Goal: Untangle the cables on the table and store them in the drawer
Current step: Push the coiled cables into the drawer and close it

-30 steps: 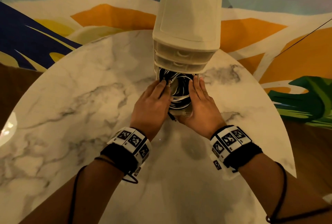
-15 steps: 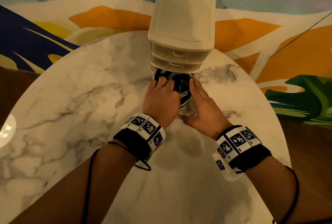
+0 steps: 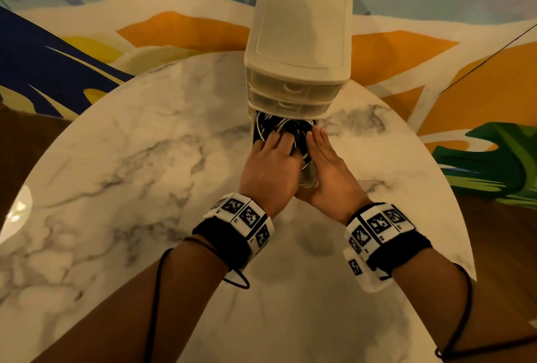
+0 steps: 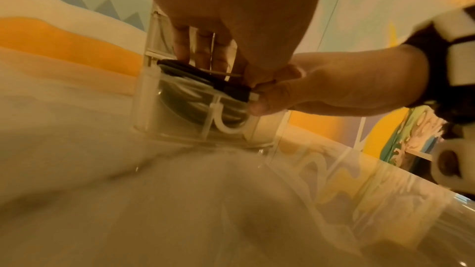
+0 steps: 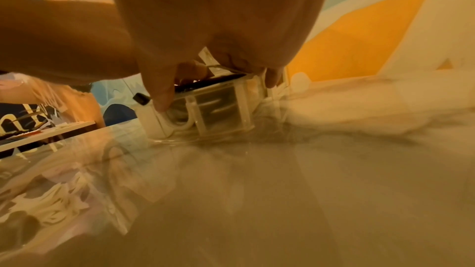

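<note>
The cables [image 3: 283, 130] are a coiled bundle of black and white strands, packed into the bottom drawer [image 3: 308, 176] of a small cream drawer unit [image 3: 302, 31]. That drawer is clear plastic and stands pulled out toward me — through its front wall, in the left wrist view, the loops [image 4: 190, 96] show pressed against the side, above a white curved handle [image 4: 231, 127]. A black plug end [image 4: 235, 91] sticks up at the drawer's front rim.

My left hand [image 3: 268, 170] lies on top of the bundle, fingers [image 3: 273, 140] bent down onto the coils and pressing them; it grips nothing that I can make out. My right hand [image 3: 327, 167] rests along the drawer's right side, fingers straight and together, pointing toward the unit, with the thumb [image 4: 270, 105] at the front rim beside the plug.

The two upper drawers [image 3: 293, 92] are pushed in; what they hold cannot be seen. The unit stands at the far edge of a round white marble table [image 3: 130, 173]. Behind it is a wall mural [image 3: 180, 34] in orange, blue and green. Both wrists wear black bands [image 3: 232, 234] with black-and-white square markers.
</note>
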`<state>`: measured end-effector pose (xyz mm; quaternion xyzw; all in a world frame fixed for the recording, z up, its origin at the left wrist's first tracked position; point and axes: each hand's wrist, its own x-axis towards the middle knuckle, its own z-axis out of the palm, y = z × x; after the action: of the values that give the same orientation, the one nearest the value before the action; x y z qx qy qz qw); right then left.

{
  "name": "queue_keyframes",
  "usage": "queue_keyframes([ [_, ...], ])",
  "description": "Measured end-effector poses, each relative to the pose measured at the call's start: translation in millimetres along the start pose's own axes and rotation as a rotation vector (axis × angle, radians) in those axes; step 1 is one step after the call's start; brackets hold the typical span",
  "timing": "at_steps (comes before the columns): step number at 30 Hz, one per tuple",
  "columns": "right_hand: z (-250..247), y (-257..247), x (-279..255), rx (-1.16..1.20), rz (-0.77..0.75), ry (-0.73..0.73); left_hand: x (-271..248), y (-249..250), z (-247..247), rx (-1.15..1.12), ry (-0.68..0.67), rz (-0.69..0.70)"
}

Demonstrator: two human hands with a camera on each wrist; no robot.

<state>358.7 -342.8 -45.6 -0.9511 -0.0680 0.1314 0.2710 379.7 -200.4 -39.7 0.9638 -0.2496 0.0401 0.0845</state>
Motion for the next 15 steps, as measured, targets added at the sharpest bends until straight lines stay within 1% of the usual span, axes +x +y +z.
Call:
queue_keyframes([
  [3, -6.3, 1.6, 4.8, -0.038, -0.015, -0.022, 2.5, 3.7, 1.3, -0.012, -0.007, -0.004],
  [8, -14.7, -0.5, 9.4, -0.134, 0.023, -0.108, 1.4, 7.3, -5.4, -0.08, -0.032, 0.003],
  [9, -14.5, -1.3, 8.8, -0.139, 0.03, -0.123, -2.3, 3.8, -3.6, -0.091, -0.024, 0.034],
  [11, -14.3, -2.0, 6.6, -0.137, 0.045, -0.146, -8.9, -5.1, -1.8, -0.13, -0.058, 0.142],
  [13, -14.5, -2.3, 4.9, -0.132, 0.049, -0.154, -10.6, -16.8, -5.0, -0.152, -0.143, 0.224],
  [15, -15.7, -2.8, 3.8, -0.125, 0.049, -0.154, -6.9, -29.0, -15.8, -0.187, -0.259, 0.271],
])
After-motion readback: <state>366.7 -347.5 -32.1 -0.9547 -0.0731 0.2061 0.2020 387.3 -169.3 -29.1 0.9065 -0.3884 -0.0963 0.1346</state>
